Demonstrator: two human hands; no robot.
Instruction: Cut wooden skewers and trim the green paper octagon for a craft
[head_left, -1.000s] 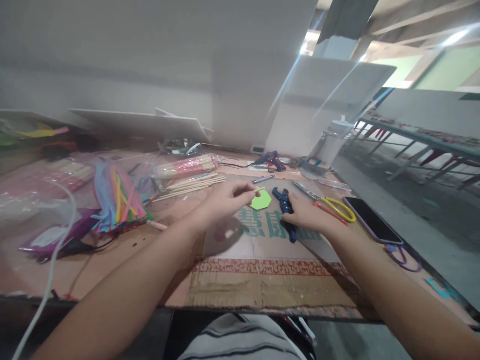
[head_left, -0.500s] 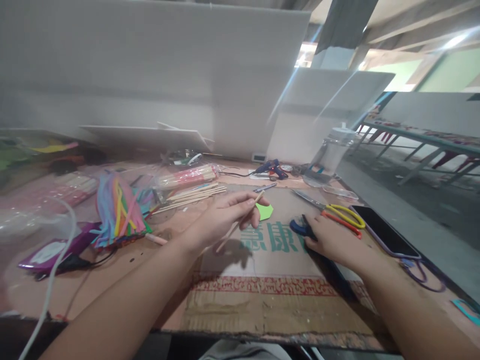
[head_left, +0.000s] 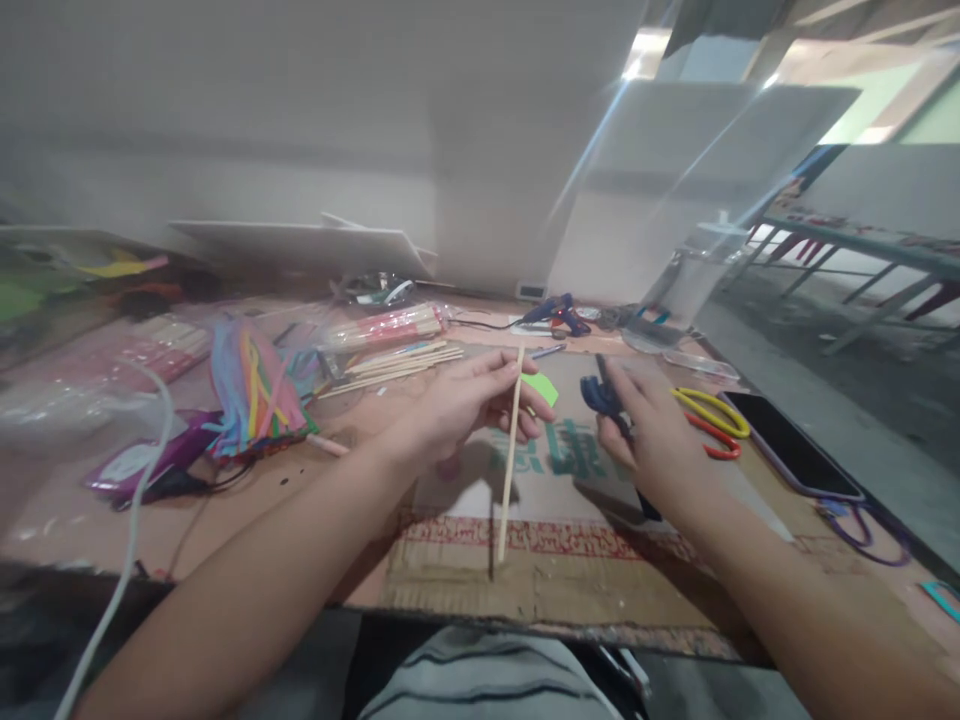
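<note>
Between the thumb and fingers of my left hand point(head_left: 487, 395) is a thin wooden stick point(head_left: 510, 460), its lower end slanting down over the cardboard. My right hand point(head_left: 652, 420) is closed around a dark blue hand tool point(head_left: 600, 396); blur and my fingers hide its exact kind. Behind my left fingers lies a bright green paper piece point(head_left: 541, 393). Below both hands is a cardboard sheet point(head_left: 465, 575) with green printed characters and a red patterned border. Scissors point(head_left: 712, 415) with yellow and red handles lie just right of my right hand, their blades hidden behind it.
Left are a bundle of colourful strips point(head_left: 259, 385), a purple device point(head_left: 150, 455), loose sticks point(head_left: 397, 370) and a wrapped stick pack point(head_left: 386, 327). A glue gun point(head_left: 555, 315) lies behind. Right are a phone point(head_left: 791, 445) and a clear container point(head_left: 686, 285). A white cable point(head_left: 135, 520) crosses the left edge.
The stick in my left hand has swung to a steeper angle, with more of it showing below. My right hand has raised the dark blue tool off the cardboard. The view has shifted slightly.
</note>
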